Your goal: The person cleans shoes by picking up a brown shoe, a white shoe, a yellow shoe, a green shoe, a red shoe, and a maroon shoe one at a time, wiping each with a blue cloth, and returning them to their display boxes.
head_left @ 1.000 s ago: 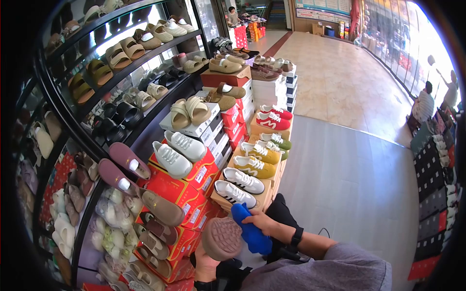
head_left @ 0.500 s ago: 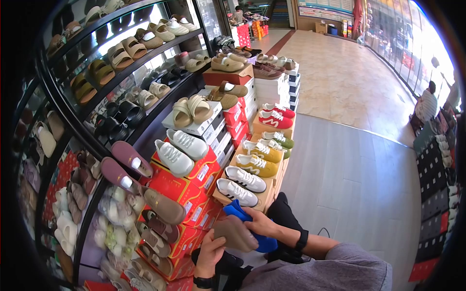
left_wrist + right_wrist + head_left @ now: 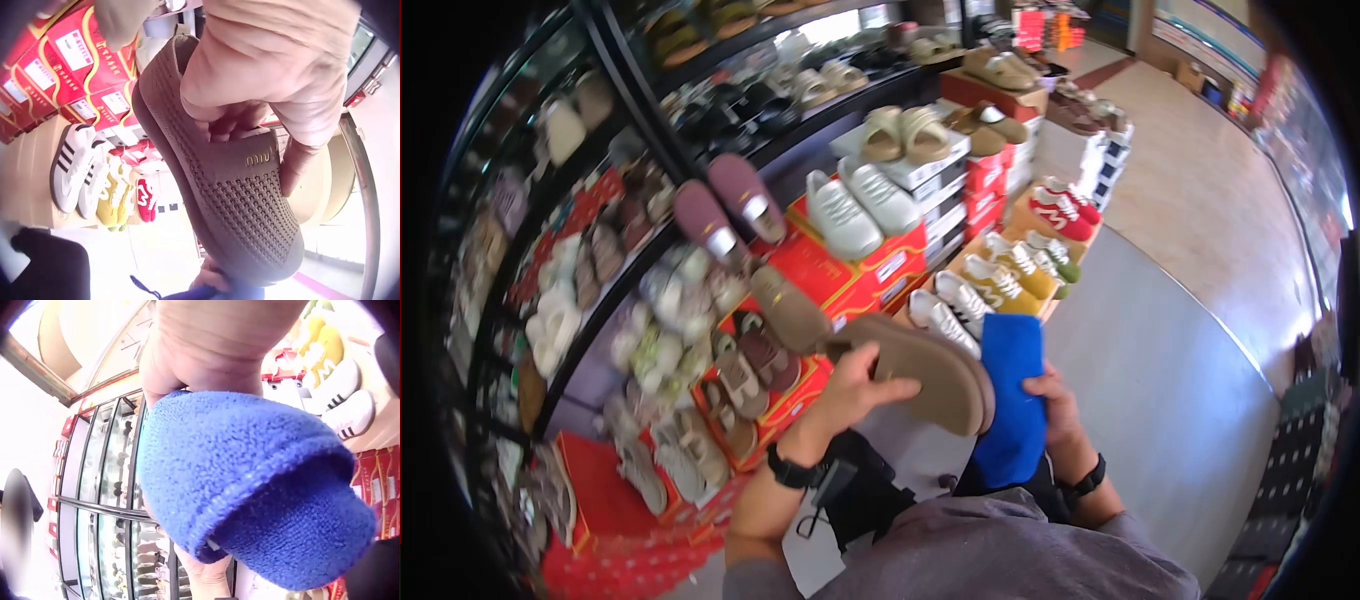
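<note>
A taupe slip-on shoe (image 3: 930,372) with a knit mesh upper and gold lettering on its band is held up in front of the body. My left hand (image 3: 852,395) grips it by the opening; in the left wrist view, the fingers of the left hand (image 3: 269,69) reach inside while the thumb lies along the outer side. A blue fluffy cloth (image 3: 1012,400) hangs folded in my right hand (image 3: 1056,405), right by the shoe's toe. In the right wrist view the cloth (image 3: 250,481) covers most of the right fingers.
Red shoe boxes (image 3: 850,275) topped by white sneakers (image 3: 845,215) stand ahead. White striped sneakers (image 3: 945,315) and yellow sneakers (image 3: 1005,275) sit on boxes just beyond my hands. A taupe shoe (image 3: 788,308) lies left of them. Shelves of shoes (image 3: 750,105) line the left; grey floor (image 3: 1140,330) extends right.
The shoe has swung from showing its sole to lying lengthwise, and my left hand now reaches into its opening. The blue cloth came upright at the toe. The head view turned left and down.
</note>
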The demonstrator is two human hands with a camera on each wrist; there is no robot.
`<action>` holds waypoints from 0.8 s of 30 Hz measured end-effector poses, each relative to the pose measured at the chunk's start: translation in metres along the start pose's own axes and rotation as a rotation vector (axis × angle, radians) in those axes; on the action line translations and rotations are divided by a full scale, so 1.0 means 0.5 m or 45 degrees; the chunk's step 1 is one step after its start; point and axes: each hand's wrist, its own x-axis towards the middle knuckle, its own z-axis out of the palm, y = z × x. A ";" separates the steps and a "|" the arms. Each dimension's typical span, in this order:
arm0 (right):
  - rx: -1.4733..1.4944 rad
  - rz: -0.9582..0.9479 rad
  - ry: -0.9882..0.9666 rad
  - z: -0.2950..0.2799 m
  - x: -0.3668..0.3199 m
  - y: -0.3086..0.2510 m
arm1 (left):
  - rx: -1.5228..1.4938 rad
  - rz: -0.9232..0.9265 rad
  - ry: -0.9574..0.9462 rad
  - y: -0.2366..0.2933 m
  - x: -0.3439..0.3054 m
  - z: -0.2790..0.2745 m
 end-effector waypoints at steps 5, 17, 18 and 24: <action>0.091 -0.062 0.098 0.004 -0.006 -0.001 | 0.318 0.113 0.022 0.054 0.041 -0.055; 0.175 0.046 0.212 0.091 0.169 0.112 | 1.027 0.144 0.102 0.064 0.187 -0.184; 0.217 0.089 0.227 0.082 0.195 0.126 | 1.025 0.145 0.110 0.058 0.197 -0.199; 0.223 0.207 0.300 0.092 0.288 0.167 | 1.188 0.088 0.159 0.015 0.245 -0.275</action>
